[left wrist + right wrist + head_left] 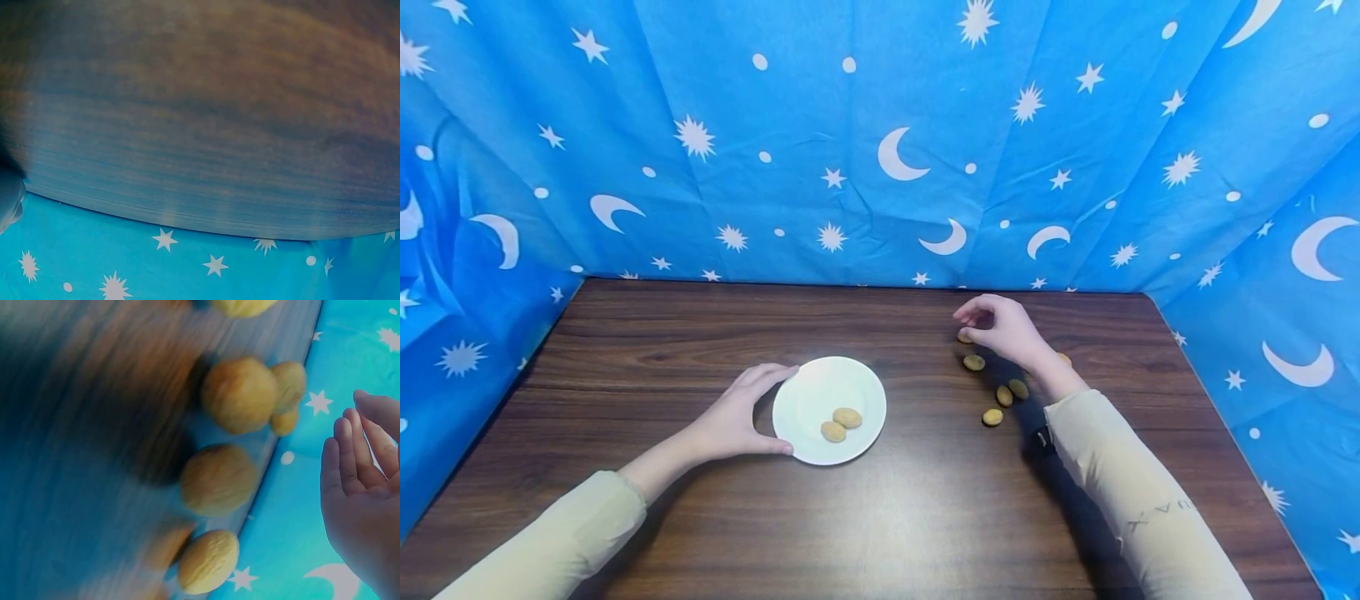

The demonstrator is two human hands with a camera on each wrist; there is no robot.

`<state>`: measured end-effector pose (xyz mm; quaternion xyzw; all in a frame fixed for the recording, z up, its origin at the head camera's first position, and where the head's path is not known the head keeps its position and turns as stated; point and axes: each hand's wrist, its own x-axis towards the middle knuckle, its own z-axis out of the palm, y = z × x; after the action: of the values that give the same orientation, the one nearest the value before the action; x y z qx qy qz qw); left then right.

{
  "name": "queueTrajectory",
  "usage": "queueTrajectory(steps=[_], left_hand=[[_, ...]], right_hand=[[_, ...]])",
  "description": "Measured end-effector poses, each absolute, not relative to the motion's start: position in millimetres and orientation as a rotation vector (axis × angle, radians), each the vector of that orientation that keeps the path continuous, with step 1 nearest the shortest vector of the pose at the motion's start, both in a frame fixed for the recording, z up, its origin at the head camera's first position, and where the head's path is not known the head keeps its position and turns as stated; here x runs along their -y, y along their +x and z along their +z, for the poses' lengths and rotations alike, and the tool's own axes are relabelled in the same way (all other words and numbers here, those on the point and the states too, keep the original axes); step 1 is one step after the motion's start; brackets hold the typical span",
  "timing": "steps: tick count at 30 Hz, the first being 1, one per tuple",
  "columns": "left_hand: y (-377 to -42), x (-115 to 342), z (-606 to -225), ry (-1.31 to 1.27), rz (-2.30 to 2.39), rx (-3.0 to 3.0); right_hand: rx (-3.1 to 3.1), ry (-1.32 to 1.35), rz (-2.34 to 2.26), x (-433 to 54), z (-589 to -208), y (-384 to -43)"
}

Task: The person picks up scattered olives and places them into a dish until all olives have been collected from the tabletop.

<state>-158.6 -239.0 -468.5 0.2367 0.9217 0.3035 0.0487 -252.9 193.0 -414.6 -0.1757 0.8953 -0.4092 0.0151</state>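
On the table lies a white plate (808,396) with two tan walnuts (847,417) side by side on it. My left hand (739,414) holds the plate by its left rim, thumb at the near side and fingers at the far side. My right hand (1003,327) hovers at the far right, thumb and fingers bent toward each other over a walnut (965,337) that they partly cover. In the right wrist view the fingers (342,459) show nothing between them. Several more walnuts (239,395) lie loose on the table near that hand.
The dark wood table (715,533) is enclosed at the back and sides by blue cloth (820,108) with white stars and moons. A small black object (1041,437) shows at the right sleeve's cuff. The left wrist view has mostly blurred table and cloth.
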Motion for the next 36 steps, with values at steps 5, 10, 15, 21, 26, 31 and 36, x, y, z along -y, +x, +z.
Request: queueTrajectory(steps=[5, 10, 15, 21, 26, 31, 36], left_hand=[[-159.3, 239.8, -470.0, 0.731, 0.923, -2.814], [-160.0, 240.4, -471.3, 0.741, 0.932, -2.812], [-160.2, 240.6, -471.1, 0.736, 0.93, -2.812], [-159.7, 239.9, -469.3, 0.726, 0.927, -2.813], [-159.3, 239.0, -467.5, 0.715, 0.92, -2.808], [-159.4, 238.8, -467.3, 0.717, 0.922, -2.805], [-160.1, 239.1, -468.3, 0.723, 0.923, -2.806]], right_hand=[[-2.792, -0.491, -1.247, -202.3, -422.7, -258.4], [-2.792, -0.434, -1.211, -206.9, -427.7, -260.6], [-2.786, -0.404, -1.181, -208.9, -431.4, -262.0], [-2.769, -0.398, -1.148, -209.7, -436.0, -264.4], [-2.767, -0.39, -1.133, -209.5, -438.5, -266.1], [-2.774, -0.378, -1.112, -208.3, -439.6, -266.9], [-2.788, -0.394, -1.114, -208.0, -441.7, -268.3]])
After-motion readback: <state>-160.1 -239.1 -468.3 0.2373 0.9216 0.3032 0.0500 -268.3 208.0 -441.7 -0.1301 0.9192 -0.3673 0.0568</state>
